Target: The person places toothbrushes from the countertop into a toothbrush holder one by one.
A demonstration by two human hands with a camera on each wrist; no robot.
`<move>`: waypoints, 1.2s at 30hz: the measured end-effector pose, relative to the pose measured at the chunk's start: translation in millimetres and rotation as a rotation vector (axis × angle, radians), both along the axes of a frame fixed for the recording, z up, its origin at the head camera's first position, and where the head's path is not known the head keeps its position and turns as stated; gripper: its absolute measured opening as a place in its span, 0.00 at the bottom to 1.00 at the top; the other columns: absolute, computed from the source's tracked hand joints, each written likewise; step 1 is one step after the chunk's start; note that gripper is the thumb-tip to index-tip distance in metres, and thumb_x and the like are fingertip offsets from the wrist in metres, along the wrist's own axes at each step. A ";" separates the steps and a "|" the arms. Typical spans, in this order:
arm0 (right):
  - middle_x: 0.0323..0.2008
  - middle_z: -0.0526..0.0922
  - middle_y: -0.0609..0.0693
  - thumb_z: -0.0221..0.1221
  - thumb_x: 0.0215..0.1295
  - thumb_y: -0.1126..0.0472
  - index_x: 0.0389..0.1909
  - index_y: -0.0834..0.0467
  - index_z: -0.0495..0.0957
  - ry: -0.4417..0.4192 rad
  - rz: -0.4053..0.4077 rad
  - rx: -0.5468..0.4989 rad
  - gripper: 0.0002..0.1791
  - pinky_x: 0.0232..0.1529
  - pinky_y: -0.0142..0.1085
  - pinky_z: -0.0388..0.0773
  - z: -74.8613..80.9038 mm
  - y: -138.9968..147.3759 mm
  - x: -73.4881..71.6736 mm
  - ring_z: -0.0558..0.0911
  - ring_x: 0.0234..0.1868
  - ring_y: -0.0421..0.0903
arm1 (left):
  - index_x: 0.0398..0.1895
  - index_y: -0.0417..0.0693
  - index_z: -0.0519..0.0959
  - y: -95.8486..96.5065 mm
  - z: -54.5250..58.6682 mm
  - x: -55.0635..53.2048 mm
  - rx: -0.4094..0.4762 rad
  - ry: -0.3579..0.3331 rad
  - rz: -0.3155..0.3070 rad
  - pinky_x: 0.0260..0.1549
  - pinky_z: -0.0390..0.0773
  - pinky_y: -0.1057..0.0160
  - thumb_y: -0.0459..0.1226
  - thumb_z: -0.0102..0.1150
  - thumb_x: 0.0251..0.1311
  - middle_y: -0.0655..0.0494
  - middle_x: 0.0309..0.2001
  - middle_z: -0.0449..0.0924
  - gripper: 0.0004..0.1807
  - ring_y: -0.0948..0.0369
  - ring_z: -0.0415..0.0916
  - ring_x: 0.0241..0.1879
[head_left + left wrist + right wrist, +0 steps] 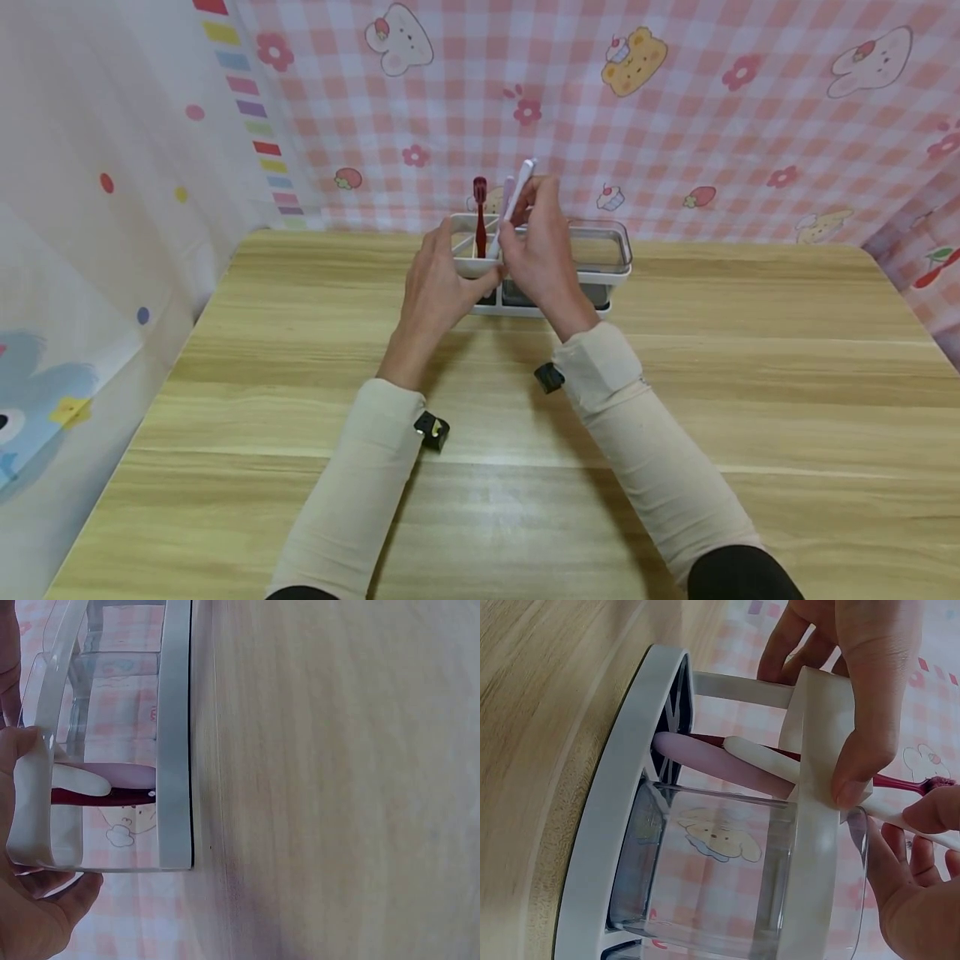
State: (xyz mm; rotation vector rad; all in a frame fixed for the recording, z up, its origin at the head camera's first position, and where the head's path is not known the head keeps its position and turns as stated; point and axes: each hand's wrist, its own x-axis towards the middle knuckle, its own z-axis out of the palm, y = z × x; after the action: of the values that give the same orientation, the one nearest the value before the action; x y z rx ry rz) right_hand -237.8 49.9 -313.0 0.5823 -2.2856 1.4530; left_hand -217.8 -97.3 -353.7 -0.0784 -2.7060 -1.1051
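Observation:
A white toothbrush holder (474, 267) stands at the back of the table, with a dark red toothbrush (481, 221) and a lilac toothbrush (720, 761) in its left part. My left hand (435, 283) grips the left end of the holder's upper frame, thumb on the front. Between thumb and fingers, my right hand (543, 246) pinches a white toothbrush (517, 196), tilted, its handle passing down through the upper frame. In the right wrist view the white handle's lower end (742, 750) hangs above the holder's base, while the lilac handle reaches the base.
A clear cup (720, 847) sits in the holder, right of the toothbrushes. Behind the wooden table (480, 500) hangs a pink checked cloth (465, 108), close to the holder. A white curtain (97, 250) hangs along the left side.

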 end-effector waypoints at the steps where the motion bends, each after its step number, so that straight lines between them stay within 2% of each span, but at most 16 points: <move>1: 0.42 0.74 0.60 0.55 0.68 0.75 0.53 0.65 0.60 0.000 0.001 0.003 0.18 0.40 0.41 0.81 0.0 0.0 0.0 0.80 0.43 0.51 | 0.79 0.41 0.54 0.0 0.2 -0.3 0.000 0.000 0.000 0.63 0.69 0.45 0.59 0.69 0.56 0.41 0.72 0.62 0.56 0.45 0.67 0.66; 15: 0.45 0.76 0.60 0.56 0.69 0.73 0.55 0.65 0.62 -0.015 -0.026 0.082 0.18 0.45 0.38 0.82 -3.0 -0.3 0.6 0.81 0.46 0.51 | 0.80 0.42 0.53 -1.2 0.3 -0.7 0.000 -0.007 -0.001 0.61 0.70 0.45 0.59 0.69 0.56 0.41 0.73 0.62 0.56 0.46 0.67 0.65; 36: 0.44 0.77 0.60 0.58 0.68 0.73 0.54 0.66 0.64 -0.031 -0.062 0.123 0.18 0.44 0.38 0.82 -5.2 -2.0 1.4 0.83 0.45 0.52 | 0.80 0.43 0.53 -1.5 -1.0 0.4 0.004 -0.013 -0.005 0.62 0.70 0.44 0.58 0.68 0.57 0.42 0.73 0.62 0.55 0.45 0.66 0.67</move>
State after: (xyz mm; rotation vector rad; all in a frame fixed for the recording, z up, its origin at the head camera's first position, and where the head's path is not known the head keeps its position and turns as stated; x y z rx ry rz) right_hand -236.4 47.9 -318.2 0.5224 -2.4080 1.3094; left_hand -217.4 -98.8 -354.7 -0.0778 -2.7165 -1.1155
